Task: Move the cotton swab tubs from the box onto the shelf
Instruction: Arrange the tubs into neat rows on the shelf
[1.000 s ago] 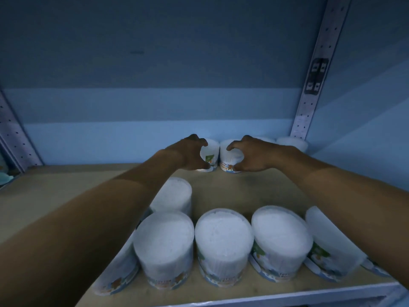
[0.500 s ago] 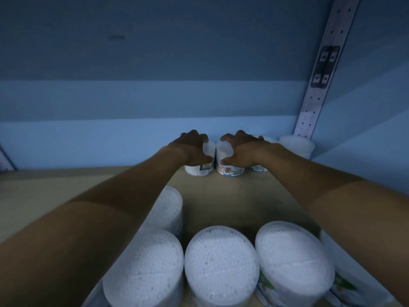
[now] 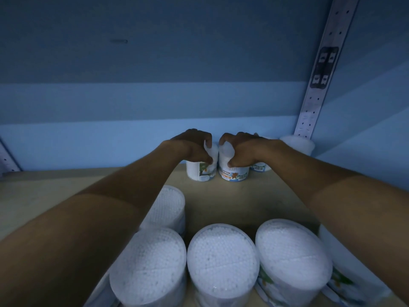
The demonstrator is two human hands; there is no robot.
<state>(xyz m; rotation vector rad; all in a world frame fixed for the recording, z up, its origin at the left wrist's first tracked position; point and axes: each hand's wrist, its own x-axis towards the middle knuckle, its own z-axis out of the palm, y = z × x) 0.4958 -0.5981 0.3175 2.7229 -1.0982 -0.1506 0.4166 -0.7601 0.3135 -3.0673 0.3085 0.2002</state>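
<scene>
Dim light; blue back wall (image 3: 155, 103), perforated metal upright (image 3: 318, 85) at right.

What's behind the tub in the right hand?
Behind the right hand and its tub, part of another tub shows, barcode visible. The hand and wrist cover its top.

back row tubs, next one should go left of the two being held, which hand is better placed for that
Left. The left hand grips the outer tub, with bare shelf beside it. The right hand has its grip on the inner tub, hemmed in by tubs on both sides.
</scene>
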